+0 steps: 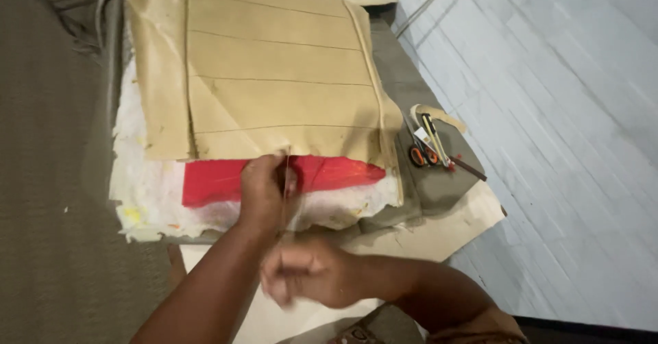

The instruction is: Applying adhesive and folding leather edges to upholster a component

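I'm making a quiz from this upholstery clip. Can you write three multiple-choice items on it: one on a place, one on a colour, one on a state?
1. Where do the orange-handled scissors lie?
A. right of the tan stitched fabric cover
B. on the grey carpet
C. in a hand

2. What colour is the sheet showing under the cover's lower edge?
A. blue
B. red
C. green

3. What is the left hand doing?
A. lying flat and open
B. holding the scissors
C. pinching a thin thread at the cover's edge

Answers: 1 A, they rest on the grey padded piece beside the cover. 2 B, a bright red strip shows there. 3 C, its fingers close on the thread, which runs down toward the blurred right hand.
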